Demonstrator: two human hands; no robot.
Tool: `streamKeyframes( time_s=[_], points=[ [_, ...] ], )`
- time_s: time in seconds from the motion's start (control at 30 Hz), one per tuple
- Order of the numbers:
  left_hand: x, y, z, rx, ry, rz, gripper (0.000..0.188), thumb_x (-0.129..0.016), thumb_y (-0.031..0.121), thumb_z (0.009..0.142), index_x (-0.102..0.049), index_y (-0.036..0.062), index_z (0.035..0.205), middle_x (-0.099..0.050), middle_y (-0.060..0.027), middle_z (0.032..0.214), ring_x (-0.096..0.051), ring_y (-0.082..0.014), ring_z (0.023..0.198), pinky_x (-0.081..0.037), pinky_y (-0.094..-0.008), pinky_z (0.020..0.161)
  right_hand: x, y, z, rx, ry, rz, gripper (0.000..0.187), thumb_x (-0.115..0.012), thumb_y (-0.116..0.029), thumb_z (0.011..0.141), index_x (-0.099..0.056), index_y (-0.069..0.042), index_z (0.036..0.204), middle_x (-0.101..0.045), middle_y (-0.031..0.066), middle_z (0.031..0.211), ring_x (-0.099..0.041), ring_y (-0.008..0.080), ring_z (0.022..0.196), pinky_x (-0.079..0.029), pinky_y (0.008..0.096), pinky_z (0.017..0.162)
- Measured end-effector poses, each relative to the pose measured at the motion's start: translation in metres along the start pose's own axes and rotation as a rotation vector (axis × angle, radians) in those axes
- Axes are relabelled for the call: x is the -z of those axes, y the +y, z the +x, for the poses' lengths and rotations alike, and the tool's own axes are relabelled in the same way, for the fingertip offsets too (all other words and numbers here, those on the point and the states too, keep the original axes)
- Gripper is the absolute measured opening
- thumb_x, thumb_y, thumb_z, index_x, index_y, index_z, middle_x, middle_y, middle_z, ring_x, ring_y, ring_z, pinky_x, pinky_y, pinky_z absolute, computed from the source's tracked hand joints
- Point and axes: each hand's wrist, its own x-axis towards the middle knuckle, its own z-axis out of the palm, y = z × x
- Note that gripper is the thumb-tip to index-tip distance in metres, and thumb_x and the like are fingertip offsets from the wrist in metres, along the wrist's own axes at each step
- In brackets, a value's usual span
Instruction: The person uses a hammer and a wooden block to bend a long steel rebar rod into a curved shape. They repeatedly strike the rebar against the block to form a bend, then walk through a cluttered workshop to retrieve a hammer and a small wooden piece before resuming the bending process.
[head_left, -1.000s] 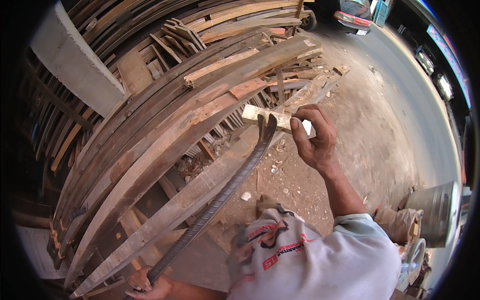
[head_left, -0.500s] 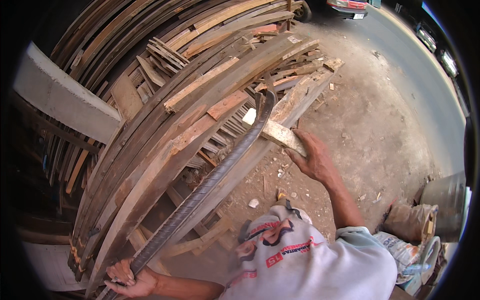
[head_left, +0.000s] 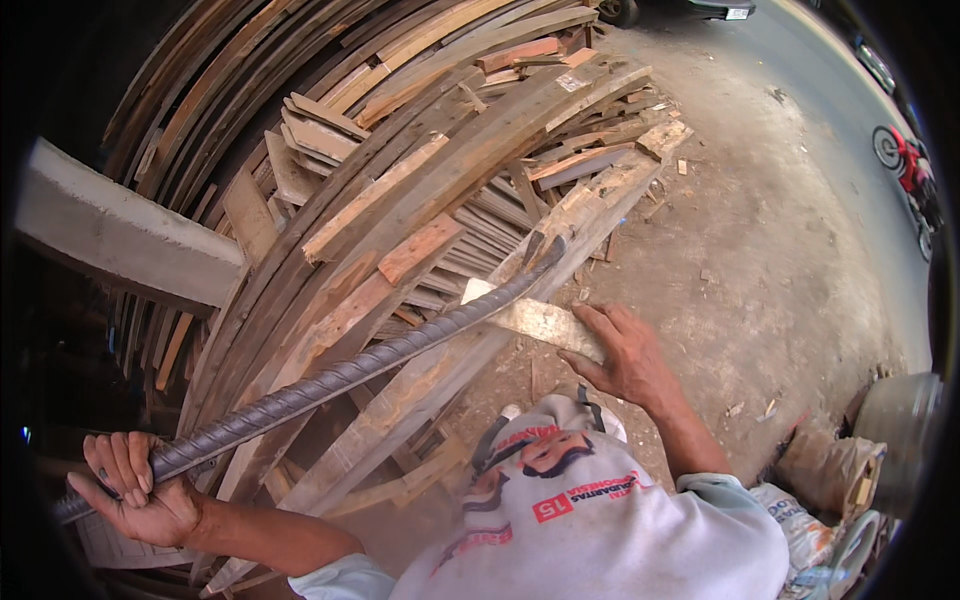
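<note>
The bar (head_left: 320,385) has swung since half a second ago: its forked end is lower in the head view, and its other end is higher and further left. So the bar slants less steeply than it did. The left hand (head_left: 145,495) has gone up and to the left with it. The right hand (head_left: 635,360) and the block (head_left: 550,325) are a bit lower. The whole view has shifted too. A red motorbike (head_left: 912,170) now shows on the road (head_left: 850,130), and less of the car (head_left: 705,10) can be seen at the top.

The bar's long way runs from low on the left to the middle of the view, and its bent fork points up and to the right. The left hand is wrapped around it near the low end, and a bit of bar pokes out past the hand. The fork is over the long plank (head_left: 430,390); I cannot tell if it touches.

The block is under the bar, crossing the plank. It slopes down to the right, and its left tip peeks out past the bar. The right hand pinches its right end between thumb and fingers. The wood pile (head_left: 400,190) is beyond.
</note>
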Motion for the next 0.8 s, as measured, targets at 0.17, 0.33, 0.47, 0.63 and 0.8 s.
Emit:
streamKeyframes(
  time_s=[0.17,0.33,0.47,0.63,0.8],
  points=[
    [-0.029,-0.012,0.057,0.125,-0.110,0.007,0.033,-0.051,0.023,0.105,-0.037,0.0090,0.079,-0.032,-0.0002,0.060,-0.035,-0.0100,0.049,-0.036,-0.0259,0.054,0.000,0.006,0.000,0.027,0.051,0.034,0.057,-0.081,-0.025,0.078,-0.059,-0.003,0.126,-0.062,0.0158,0.103,-0.063,0.0331,0.093,-0.053,0.0410,0.079],
    [-0.039,-0.036,0.082,0.170,-0.187,-0.018,0.032,-0.050,0.021,0.104,-0.036,0.0094,0.078,-0.032,0.0003,0.060,-0.036,-0.0102,0.051,-0.035,-0.0258,0.055,-0.004,0.005,-0.006,-0.008,0.092,0.042,0.058,-0.082,-0.023,0.077,-0.059,-0.001,0.126,-0.062,0.0176,0.105,-0.064,0.0339,0.094,-0.053,0.0411,0.080],
    [-0.038,-0.039,0.099,0.191,-0.170,-0.058,0.034,-0.051,0.023,0.103,-0.035,0.0095,0.076,-0.031,-0.0007,0.061,-0.034,-0.0119,0.054,-0.035,-0.0271,0.057,-0.005,0.006,-0.009,-0.049,0.184,0.027,0.059,-0.084,-0.022,0.076,-0.059,-0.001,0.126,-0.062,0.0184,0.105,-0.064,0.0346,0.093,-0.054,0.0416,0.079],
    [-0.045,-0.036,0.116,0.133,-0.146,-0.080,0.037,-0.046,0.030,0.106,-0.035,0.0097,0.077,-0.032,-0.0005,0.059,-0.033,-0.0115,0.050,-0.034,-0.0254,0.056,-0.003,0.005,-0.007,-0.129,0.252,-0.034,0.060,-0.084,-0.021,0.075,-0.059,-0.001,0.125,-0.063,0.0192,0.105,-0.065,0.0355,0.093,-0.054,0.0418,0.078],
    [-0.039,-0.033,0.116,0.097,-0.144,-0.069,0.026,-0.044,0.011,0.097,-0.034,0.0111,0.074,-0.031,0.0007,0.057,-0.031,-0.0104,0.048,-0.034,-0.0247,0.055,-0.004,-0.002,0.002,-0.195,0.252,-0.046,0.062,-0.084,-0.020,0.075,-0.057,-0.001,0.127,-0.062,0.0199,0.104,-0.065,0.0357,0.091,-0.054,0.0421,0.076]
  ],
)
